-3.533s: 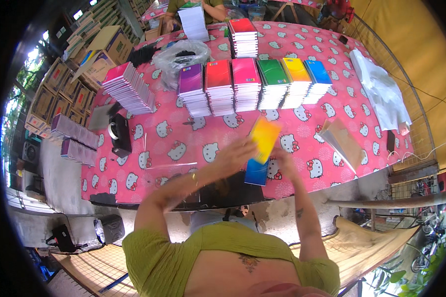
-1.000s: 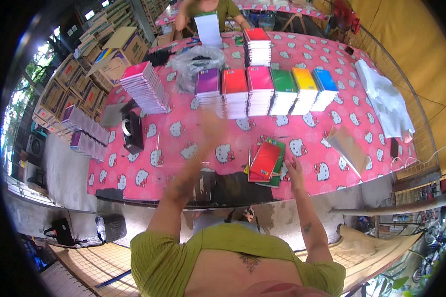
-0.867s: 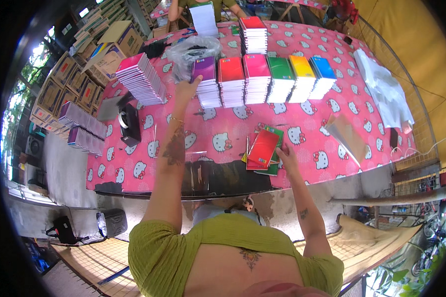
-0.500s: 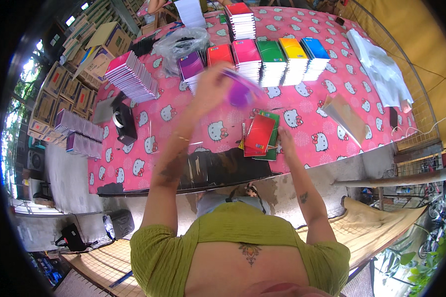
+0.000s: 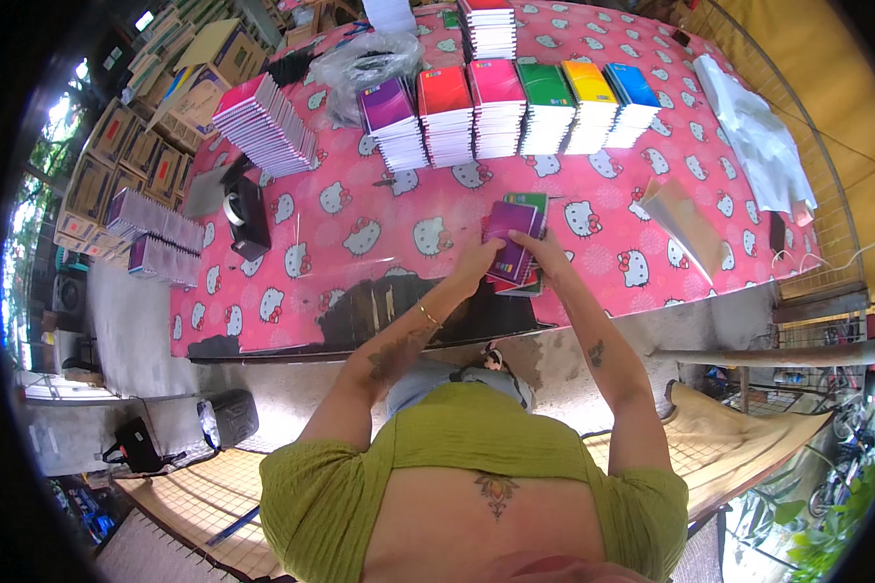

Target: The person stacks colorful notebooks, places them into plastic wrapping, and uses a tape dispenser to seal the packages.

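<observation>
A purple notebook lies over a small pile near the table's front edge, with a green notebook showing beneath it. A strip of red notebook shows at the pile's lower end. My left hand grips the purple notebook by its lower left side, thumb on the cover. From the right, my right hand closes on its right side, thumb also on the cover. The undersides of both hands' fingers are hidden. Beyond them stands a row of notebook stacks: purple, red, pink, green, yellow and blue.
A pink patterned cloth covers the table. To the left are a leaning pink notebook stack and a black tape dispenser. Clear plastic lies behind. Brown sheets and white plastic bags lie right.
My left hand has brought the purple notebook from the row down onto the pile. My right hand has moved from beside the pile onto that notebook.
</observation>
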